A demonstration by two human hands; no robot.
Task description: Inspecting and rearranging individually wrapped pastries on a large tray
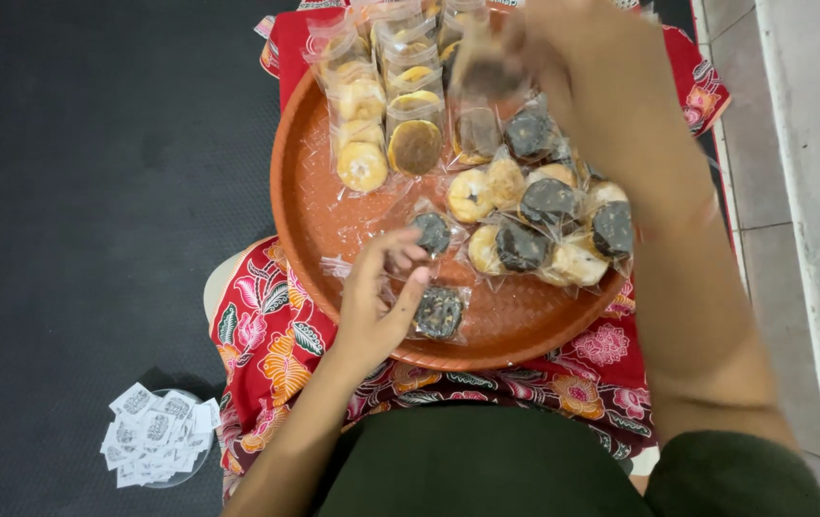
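Note:
A round orange tray (304, 206) lies on my lap over a red flowered cloth (271, 340). It carries several clear bags of round cookies, pale yellow and dark brown. My left hand (378, 297) pinches the clear wrapper of a dark cookie (432, 233) at the tray's near side. Another wrapped dark cookie (439, 312) lies just right of that hand. My right hand (553, 43), blurred, holds a bagged dark cookie (488, 77) above the tray's far side. Rows of filled bags (371, 105) stand at the far left of the tray.
A dark mat (94, 191) covers the floor to the left. A small clear dish with several white paper packets (156, 436) sits at the lower left. Pale tiled floor (802, 172) runs along the right edge.

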